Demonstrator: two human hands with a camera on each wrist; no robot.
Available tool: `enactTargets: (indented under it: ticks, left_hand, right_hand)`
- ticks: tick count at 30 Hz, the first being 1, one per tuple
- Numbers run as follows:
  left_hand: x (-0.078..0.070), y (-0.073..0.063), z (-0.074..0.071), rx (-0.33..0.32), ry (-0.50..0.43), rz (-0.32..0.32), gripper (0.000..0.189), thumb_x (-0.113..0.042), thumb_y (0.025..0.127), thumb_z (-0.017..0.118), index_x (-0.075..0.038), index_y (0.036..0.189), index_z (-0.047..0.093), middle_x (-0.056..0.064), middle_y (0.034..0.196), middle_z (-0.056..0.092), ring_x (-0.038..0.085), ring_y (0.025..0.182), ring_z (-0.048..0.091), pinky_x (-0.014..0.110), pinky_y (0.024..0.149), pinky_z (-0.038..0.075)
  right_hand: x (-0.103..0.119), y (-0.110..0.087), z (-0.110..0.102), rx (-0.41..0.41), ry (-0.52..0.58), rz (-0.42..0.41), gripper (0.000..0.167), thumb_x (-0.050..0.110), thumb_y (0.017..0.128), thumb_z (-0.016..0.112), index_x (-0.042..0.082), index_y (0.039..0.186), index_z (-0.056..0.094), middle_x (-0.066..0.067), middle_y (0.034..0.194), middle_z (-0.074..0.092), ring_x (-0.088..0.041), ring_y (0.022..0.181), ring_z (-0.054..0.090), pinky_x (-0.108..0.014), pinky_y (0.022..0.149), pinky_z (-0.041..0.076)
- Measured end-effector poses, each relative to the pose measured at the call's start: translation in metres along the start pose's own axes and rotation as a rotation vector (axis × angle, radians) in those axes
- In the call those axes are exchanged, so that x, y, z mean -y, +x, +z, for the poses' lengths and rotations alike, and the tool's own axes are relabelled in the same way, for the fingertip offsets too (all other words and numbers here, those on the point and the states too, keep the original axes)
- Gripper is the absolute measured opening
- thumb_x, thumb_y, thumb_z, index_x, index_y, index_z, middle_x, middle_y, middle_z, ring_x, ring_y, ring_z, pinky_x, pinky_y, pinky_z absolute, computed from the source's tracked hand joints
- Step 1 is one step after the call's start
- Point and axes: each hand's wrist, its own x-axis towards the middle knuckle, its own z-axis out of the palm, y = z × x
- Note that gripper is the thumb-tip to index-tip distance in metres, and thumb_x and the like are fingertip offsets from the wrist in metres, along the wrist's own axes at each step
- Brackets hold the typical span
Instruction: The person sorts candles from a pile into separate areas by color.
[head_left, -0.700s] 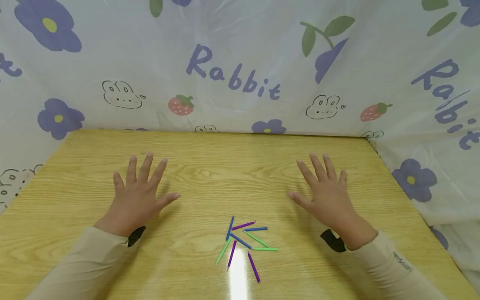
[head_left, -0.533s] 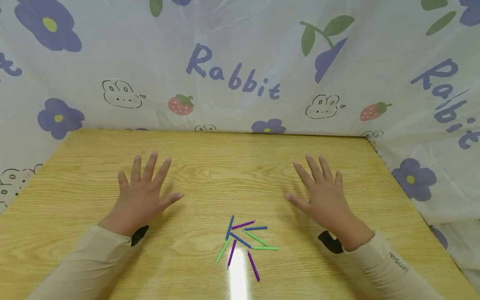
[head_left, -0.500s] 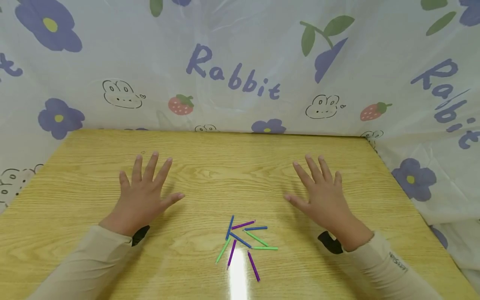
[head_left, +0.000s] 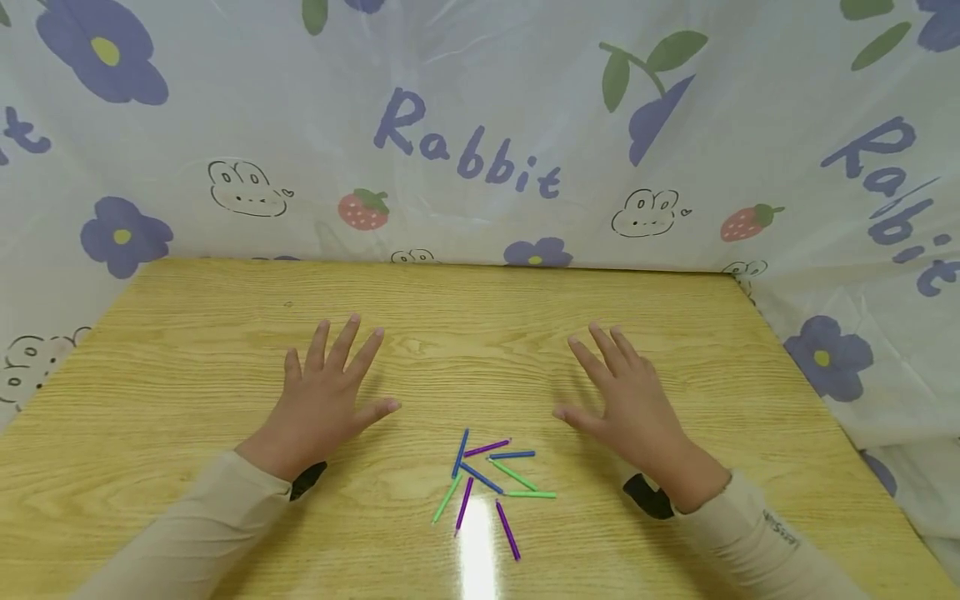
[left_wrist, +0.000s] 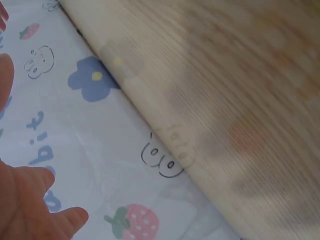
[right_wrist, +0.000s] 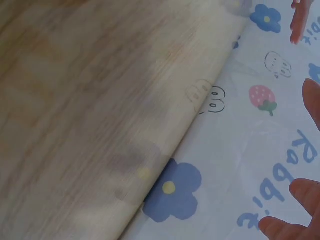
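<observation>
Short, thin pencil-shaped sticks lie loosely together on the wooden table [head_left: 420, 358], near its front middle in the head view. Three are blue, such as the blue stick [head_left: 482, 478]; three are green, such as the green stick [head_left: 532, 495]; three are purple, such as the purple stick [head_left: 507, 531]. To their left my left hand [head_left: 318, 412] is held with fingers spread, palm down, holding nothing. My right hand [head_left: 637, 412] mirrors it on the other side, also holding nothing. Both hands are apart from the sticks. Neither wrist view shows the sticks.
A white printed sheet [head_left: 465, 217] with flowers, rabbits and strawberries hangs behind the table and along both sides. Dark bands [head_left: 648, 497] show under both wrists. Light glares off the table's front [head_left: 477, 567].
Both hands have moved inward, closer to each other and to the sticks, and slightly toward the table's front. The sticks have stayed where they lay.
</observation>
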Motion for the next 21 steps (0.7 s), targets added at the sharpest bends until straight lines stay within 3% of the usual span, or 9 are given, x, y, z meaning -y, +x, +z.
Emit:
enactTargets:
  ticks: [13,21]
  left_hand:
    - [-0.02,0.001,0.005,-0.013,-0.029,0.057,0.083,-0.047,0.092,0.061,-0.011,0.154,0.019,0.02,0.159,0.01,0.051,0.141,0.007,0.075,0.102,0.015]
    - [-0.034,0.004,0.01,-0.003,-0.093,0.093,0.085,-0.044,0.091,0.063,-0.007,0.154,0.019,0.022,0.157,0.014,0.049,0.141,0.013,0.072,0.103,0.02]
  right_hand:
    - [0.012,-0.002,0.011,0.016,0.054,-0.059,0.082,0.042,0.082,0.074,0.011,0.149,0.038,-0.016,0.155,0.029,-0.04,0.142,0.024,-0.063,0.105,0.029]
    - [0.018,-0.002,0.015,-0.002,0.095,-0.095,0.08,0.04,0.08,0.077,0.01,0.147,0.042,-0.016,0.153,0.033,-0.038,0.14,0.029,-0.059,0.107,0.031]
